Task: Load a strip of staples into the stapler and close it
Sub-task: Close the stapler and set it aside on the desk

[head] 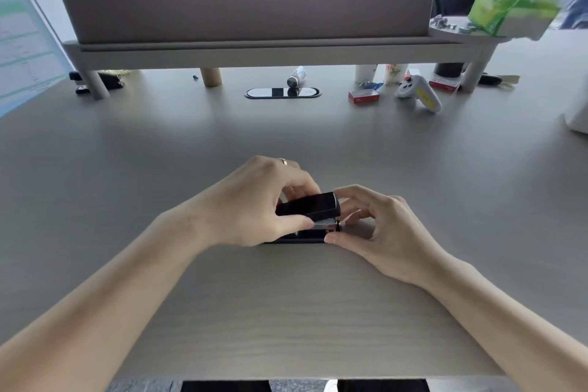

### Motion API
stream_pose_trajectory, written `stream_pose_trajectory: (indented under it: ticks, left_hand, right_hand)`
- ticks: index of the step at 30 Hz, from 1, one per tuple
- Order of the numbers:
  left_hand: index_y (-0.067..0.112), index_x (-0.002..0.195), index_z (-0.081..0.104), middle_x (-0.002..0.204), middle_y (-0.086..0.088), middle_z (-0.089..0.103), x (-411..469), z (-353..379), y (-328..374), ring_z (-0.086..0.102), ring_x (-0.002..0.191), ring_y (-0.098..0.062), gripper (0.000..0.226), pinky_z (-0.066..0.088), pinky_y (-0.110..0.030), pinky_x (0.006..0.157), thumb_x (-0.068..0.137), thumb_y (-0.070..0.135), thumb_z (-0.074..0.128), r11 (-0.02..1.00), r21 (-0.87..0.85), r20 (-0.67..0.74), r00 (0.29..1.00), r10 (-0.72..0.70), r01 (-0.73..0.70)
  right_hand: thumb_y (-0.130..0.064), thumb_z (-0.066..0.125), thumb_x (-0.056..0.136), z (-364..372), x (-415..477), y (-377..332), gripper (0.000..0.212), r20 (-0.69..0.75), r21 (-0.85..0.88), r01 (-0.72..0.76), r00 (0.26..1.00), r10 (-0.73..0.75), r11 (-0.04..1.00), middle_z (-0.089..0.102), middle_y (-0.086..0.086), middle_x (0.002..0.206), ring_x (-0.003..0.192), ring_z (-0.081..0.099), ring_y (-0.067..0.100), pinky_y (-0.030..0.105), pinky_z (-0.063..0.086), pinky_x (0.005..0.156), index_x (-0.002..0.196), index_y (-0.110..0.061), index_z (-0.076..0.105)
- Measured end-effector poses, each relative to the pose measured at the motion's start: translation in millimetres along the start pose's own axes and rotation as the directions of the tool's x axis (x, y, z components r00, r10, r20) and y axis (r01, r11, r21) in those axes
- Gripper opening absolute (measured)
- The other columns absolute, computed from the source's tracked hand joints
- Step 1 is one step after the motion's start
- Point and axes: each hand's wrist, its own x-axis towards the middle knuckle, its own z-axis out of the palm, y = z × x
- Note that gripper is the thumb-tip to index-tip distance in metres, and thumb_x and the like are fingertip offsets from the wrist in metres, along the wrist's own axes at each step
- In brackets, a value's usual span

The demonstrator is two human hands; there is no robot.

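Observation:
A black stapler (313, 205) rests on the desk in front of me, its base flat and its top cover tilted a little upward at the right end. A strip of silver metal shows under the cover. My left hand (254, 200) wraps the stapler's left part, thumb along the near side and fingers over the top. My right hand (378, 229) is at the stapler's right end, thumb against the base and fingertips by the metal front. Whether a staple strip lies inside is hidden.
Along the back of the desk (286, 312) lie a red staple box (363, 96), a white game controller (418, 93), a second red box (444, 84), cups and a small tube. A raised monitor shelf (254, 51) spans the back, with a cable grommet (282, 92) below.

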Motion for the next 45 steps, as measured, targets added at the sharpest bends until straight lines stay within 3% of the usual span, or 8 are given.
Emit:
stream_pose_trajectory:
  ticks: [6, 9, 11, 13, 17, 24, 28, 45]
  left_hand:
    - [0.036, 0.108, 0.078, 0.096, 0.015, 0.074, 2.1, 9.2, -0.9, 0.068, 0.089, 0.000, 0.022, 0.047, -0.010, 0.071, 0.086, 0.034, 0.082, 1.000, 0.014, 0.029, 1.000, -0.010, 0.009]
    - [0.034, 0.101, 0.075, 0.093, 0.014, 0.079, 6.4, 13.1, 3.4, 0.070, 0.086, 0.000, 0.020, 0.047, -0.011, 0.067, 0.092, 0.051, 0.072, 0.995, -0.032, 0.054, 0.994, -0.098, 0.100]
    - [0.028, 0.084, 0.070, 0.071, 0.011, 0.072, 11.7, 19.4, 6.0, 0.064, 0.065, -0.001, 0.040, 0.042, -0.015, 0.060, 0.100, 0.060, 0.053, 0.978, -0.082, 0.075, 0.980, -0.185, 0.191]
    - [0.014, 0.071, 0.058, 0.054, 0.007, 0.051, 17.6, 27.2, 9.7, 0.048, 0.053, -0.010, 0.060, 0.037, -0.026, 0.056, 0.107, 0.058, 0.038, 0.962, -0.075, 0.080, 0.963, -0.256, 0.262]
    - [0.012, 0.057, 0.039, 0.050, 0.001, 0.042, 25.5, 39.1, 17.1, 0.044, 0.049, -0.021, 0.069, 0.039, -0.035, 0.057, 0.109, 0.055, 0.027, 0.955, -0.027, 0.060, 0.954, -0.295, 0.297]
    - [0.015, 0.053, 0.041, 0.056, -0.004, 0.052, 28.3, 46.3, 19.5, 0.052, 0.056, -0.025, 0.069, 0.038, -0.036, 0.064, 0.111, 0.048, 0.023, 0.962, 0.058, -0.006, 0.963, -0.268, 0.268]
    - [0.015, 0.055, 0.042, 0.060, -0.005, 0.055, 28.8, 48.7, 20.0, 0.056, 0.063, -0.029, 0.068, 0.037, -0.037, 0.066, 0.111, 0.048, 0.023, 0.960, 0.072, -0.035, 0.963, -0.268, 0.270]
    - [0.017, 0.053, 0.041, 0.054, -0.001, 0.050, 27.4, 49.8, 16.3, 0.050, 0.051, -0.020, 0.068, 0.037, -0.035, 0.059, 0.110, 0.052, 0.027, 0.975, 0.040, -0.075, 0.974, -0.214, 0.217]
  right_hand:
    - [-0.031, 0.092, 0.080, 0.3, 0.4, 0.0, 0.047, 0.010, -0.001, -0.003, 1.000, 0.003, 1.000, 0.082, -0.012, 0.097, 0.089, 0.076, 0.015, 0.039, 0.062, 0.085, 0.121, -0.032, 0.068]
    - [-0.032, 0.092, 0.080, -0.6, 0.0, -1.7, 0.050, 0.019, -0.011, -0.016, 1.000, 0.016, 1.000, 0.082, -0.013, 0.096, 0.090, 0.075, 0.012, 0.031, 0.061, 0.085, 0.123, -0.033, 0.068]
    - [-0.032, 0.091, 0.080, -1.3, -0.4, -4.3, 0.052, 0.021, -0.020, -0.020, 1.000, 0.020, 1.000, 0.081, -0.014, 0.095, 0.090, 0.075, 0.009, 0.018, 0.057, 0.077, 0.126, -0.035, 0.067]
    - [-0.031, 0.091, 0.080, -1.5, -0.9, -6.3, 0.056, 0.024, -0.021, -0.024, 0.999, 0.024, 0.999, 0.080, -0.013, 0.094, 0.090, 0.074, 0.008, 0.008, 0.050, 0.070, 0.130, -0.036, 0.066]
    - [-0.029, 0.094, 0.077, -2.7, -1.1, -7.2, 0.064, 0.025, -0.003, -0.028, 0.999, 0.028, 1.000, 0.081, -0.013, 0.092, 0.089, 0.073, 0.008, 0.004, 0.047, 0.073, 0.135, -0.032, 0.065]
    - [-0.025, 0.096, 0.075, -3.0, -1.1, -7.5, 0.071, 0.022, 0.027, -0.034, 0.999, 0.033, 0.999, 0.081, -0.011, 0.093, 0.089, 0.073, 0.008, 0.003, 0.049, 0.080, 0.138, -0.029, 0.064]
    - [-0.027, 0.096, 0.075, -2.4, -0.9, -7.6, 0.072, 0.015, 0.017, -0.030, 0.999, 0.030, 0.999, 0.082, -0.011, 0.095, 0.091, 0.074, 0.008, 0.011, 0.053, 0.087, 0.138, -0.029, 0.063]
    - [-0.033, 0.095, 0.075, -2.1, -1.3, -3.7, 0.072, 0.002, -0.029, -0.026, 1.000, 0.026, 0.999, 0.081, -0.014, 0.097, 0.093, 0.074, 0.006, 0.020, 0.057, 0.090, 0.140, -0.033, 0.061]
